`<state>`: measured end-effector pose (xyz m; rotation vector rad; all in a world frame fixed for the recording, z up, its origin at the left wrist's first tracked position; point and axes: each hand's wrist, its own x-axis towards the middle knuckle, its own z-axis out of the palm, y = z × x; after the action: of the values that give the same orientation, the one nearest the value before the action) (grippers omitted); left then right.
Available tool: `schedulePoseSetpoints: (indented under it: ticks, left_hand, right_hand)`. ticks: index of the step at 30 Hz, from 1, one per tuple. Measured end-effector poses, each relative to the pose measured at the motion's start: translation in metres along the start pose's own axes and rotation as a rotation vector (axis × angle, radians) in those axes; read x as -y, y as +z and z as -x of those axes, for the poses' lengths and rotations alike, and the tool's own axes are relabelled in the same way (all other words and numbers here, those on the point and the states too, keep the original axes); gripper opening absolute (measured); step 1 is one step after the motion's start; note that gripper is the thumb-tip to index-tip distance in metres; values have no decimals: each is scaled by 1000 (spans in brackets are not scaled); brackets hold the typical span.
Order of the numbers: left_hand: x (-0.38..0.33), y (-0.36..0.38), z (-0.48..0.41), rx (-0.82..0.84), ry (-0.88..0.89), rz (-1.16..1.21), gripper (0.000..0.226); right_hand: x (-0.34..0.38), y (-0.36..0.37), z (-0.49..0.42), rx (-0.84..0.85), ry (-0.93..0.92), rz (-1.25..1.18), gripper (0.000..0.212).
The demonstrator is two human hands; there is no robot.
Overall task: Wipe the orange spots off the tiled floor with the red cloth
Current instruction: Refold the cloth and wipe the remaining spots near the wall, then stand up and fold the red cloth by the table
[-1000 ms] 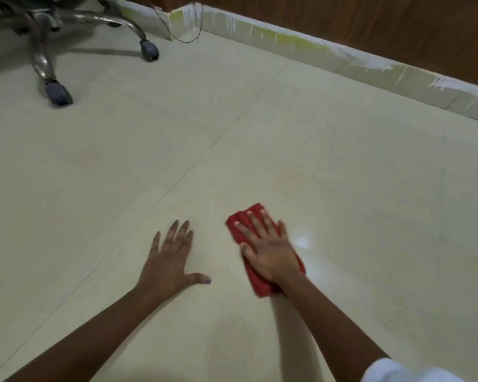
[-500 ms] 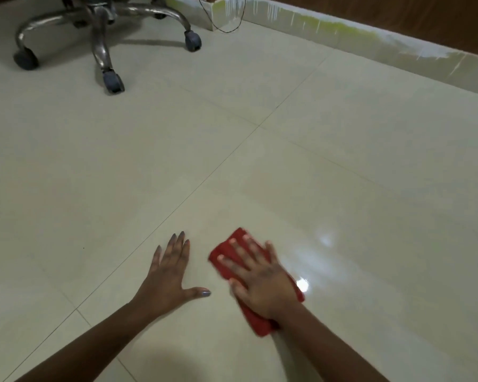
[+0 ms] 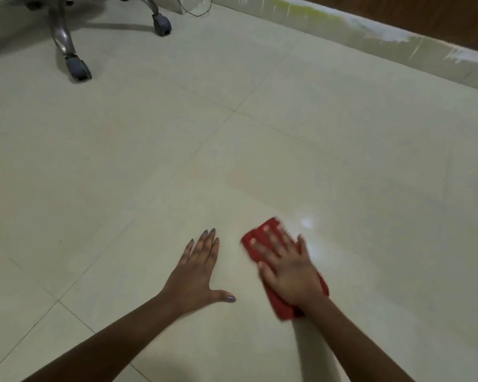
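My right hand (image 3: 290, 274) lies flat on the red cloth (image 3: 283, 311) and presses it onto the pale tiled floor (image 3: 342, 161); the hand is blurred by motion. The cloth sticks out past the fingertips and behind the wrist. My left hand (image 3: 196, 274) rests palm down on the floor just left of the cloth, fingers spread, holding nothing. A faint orange tinge (image 3: 240, 186) shows on the tile ahead of the cloth. A wet shine lies right of the cloth.
A wheeled office chair base (image 3: 78, 67) stands at the far left, with a second caster (image 3: 162, 24) near it. A paint-streaked skirting board (image 3: 370, 34) runs along the far wall under wood panelling. A thin cable (image 3: 196, 12) hangs by the corner.
My right hand slid the cloth to the left and nearer, then pushed it forward and to the right again. My left hand stayed planted. The view shifted a little.
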<state>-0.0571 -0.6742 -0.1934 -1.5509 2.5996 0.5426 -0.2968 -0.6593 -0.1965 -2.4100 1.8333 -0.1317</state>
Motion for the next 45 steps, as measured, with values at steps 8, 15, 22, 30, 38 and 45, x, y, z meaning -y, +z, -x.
schedulePoseSetpoints:
  ticks: [8,15,22,30,38,45]
  left_hand:
    - [-30,-14,-14,148,-5,-15,120]
    - [-106,-69,-16,49,-408,897,35]
    - [-188,-187,5,257,-531,1359,14]
    - [-262,-368,51,170,-500,1588,15]
    - [-364,-574,130,328,-265,1743,25]
    - [-417,-691,191,592,-94,1643,36]
  right_hand:
    - [31,-2,36,-1,168,-166,52]
    - [26,-72,30,-107,684,-1323,35]
    - [20,-223,39,-70,878,-1797,35]
    - [2,-426,92,-98,975,-1711,41]
    - [23,-667,153,-10,1113,-1721,40]
    - [49,-825,193,-301,1109,-1940,14]
